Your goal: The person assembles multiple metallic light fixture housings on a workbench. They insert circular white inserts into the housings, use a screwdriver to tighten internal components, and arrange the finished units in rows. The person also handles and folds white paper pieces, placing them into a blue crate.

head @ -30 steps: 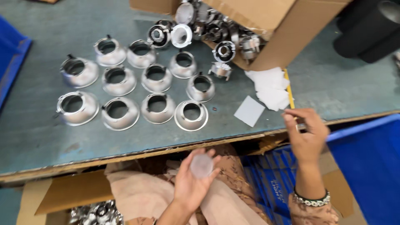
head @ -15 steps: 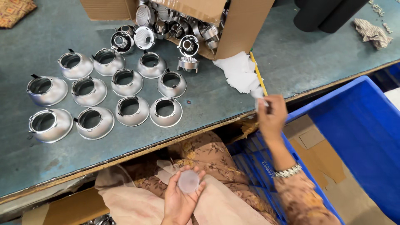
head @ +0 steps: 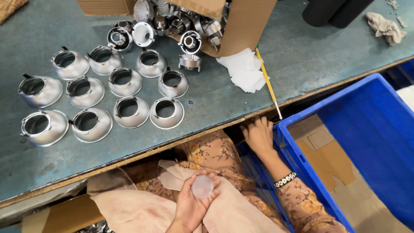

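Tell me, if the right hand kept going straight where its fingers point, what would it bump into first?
The right hand points its fingers up toward the table edge, so it would probably meet that edge first, near the tip of the yellow brush. Depth is hard to judge; the hand may sit slightly below the edge.

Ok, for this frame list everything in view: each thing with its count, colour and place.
metal reflector cones: eleven, silver, set out in rows on the left of the table
cardboard box: one, brown, tipped on its side at the top, more shiny metal parts spilling out
paper squares: a small stack, white, right of the box
thin stick: one, yellow, lying beside the paper towards the table edge
table: one, grey-blue, worn wooden front edge
crate: one, blue, lower right, cardboard pieces inside
rag: one, beige, top right
black cylinders: two, top right
round disc: one, frosted translucent, in the left hand
left hand: holds the disc over the lap
right hand: at the crate's rim, under the table edge
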